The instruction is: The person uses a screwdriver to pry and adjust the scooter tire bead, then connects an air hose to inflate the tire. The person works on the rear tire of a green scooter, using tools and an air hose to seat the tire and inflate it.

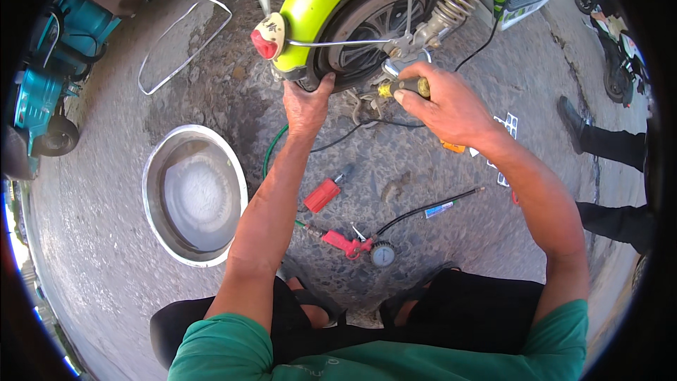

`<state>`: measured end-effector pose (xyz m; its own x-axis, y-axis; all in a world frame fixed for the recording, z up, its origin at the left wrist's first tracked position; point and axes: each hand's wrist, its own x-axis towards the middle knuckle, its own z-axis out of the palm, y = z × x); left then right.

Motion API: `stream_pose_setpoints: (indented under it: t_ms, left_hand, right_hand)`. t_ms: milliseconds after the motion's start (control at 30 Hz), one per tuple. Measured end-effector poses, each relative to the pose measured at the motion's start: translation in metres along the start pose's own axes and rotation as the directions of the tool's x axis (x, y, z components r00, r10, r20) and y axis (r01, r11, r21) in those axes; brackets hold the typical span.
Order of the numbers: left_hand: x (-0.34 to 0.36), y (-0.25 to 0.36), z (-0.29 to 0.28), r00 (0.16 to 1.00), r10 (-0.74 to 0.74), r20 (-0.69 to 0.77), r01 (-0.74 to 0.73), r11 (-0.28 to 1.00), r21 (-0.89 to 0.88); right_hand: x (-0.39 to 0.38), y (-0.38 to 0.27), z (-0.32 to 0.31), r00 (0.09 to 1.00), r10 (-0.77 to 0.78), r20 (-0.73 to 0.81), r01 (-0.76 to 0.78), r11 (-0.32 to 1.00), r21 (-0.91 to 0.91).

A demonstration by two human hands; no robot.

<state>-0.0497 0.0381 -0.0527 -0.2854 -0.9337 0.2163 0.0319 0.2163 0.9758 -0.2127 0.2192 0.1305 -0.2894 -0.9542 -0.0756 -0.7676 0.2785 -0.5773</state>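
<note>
In front of me is the wheel (367, 25) of a scooter, under a lime-green fender (310, 0) with a red and cream tail light (269, 37). My left hand (307, 104) is closed on the lower edge of the tire (315, 79), thumb up against its side. My right hand (448, 99) is wrapped round the yellow and dark handle of a screwdriver (403, 89), which points left toward the wheel's lower part. The tool's tip is too small to make out. A coil-spring shock absorber (458, 3) rises to the right of the wheel.
A metal basin (236, 162) of water stands at the left. Nearer me lie a red tire inflator (345, 243) with a gauge and hose, and a red-handled tool (323, 195). A metal loop (144, 63) lies farther left. Another person's legs (613, 148) are at the right.
</note>
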Motion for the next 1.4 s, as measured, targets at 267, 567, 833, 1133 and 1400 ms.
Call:
stream_pose_setpoints:
  t_ms: [267,567,833,1133,1400]
  left_hand:
    - [-0.007,-0.037,0.007,0.969,-0.133,0.207,0.181,0.956,-0.23]
    - [-0.014,-0.046,0.015,0.926,-0.275,0.26,0.323,0.932,-0.164]
    - [-0.014,-0.052,0.018,0.932,-0.224,0.283,0.305,0.908,-0.286]
    - [-0.014,-0.044,0.017,0.936,-0.226,0.271,0.299,0.915,-0.27]
    - [-0.015,-0.048,0.017,0.934,-0.236,0.269,0.31,0.908,-0.28]
  right_hand:
    - [0.025,-0.027,0.018,0.996,-0.002,-0.089,-0.004,0.998,-0.062]
    - [0.037,-0.026,0.029,0.989,-0.071,-0.127,0.047,0.982,-0.185]
    - [0.041,-0.026,0.046,0.989,-0.079,-0.125,0.047,0.97,-0.24]
    - [0.065,-0.033,0.039,0.998,-0.045,-0.048,0.029,0.958,-0.286]
    - [0.078,-0.057,0.052,0.998,-0.065,-0.011,0.055,0.907,-0.417]
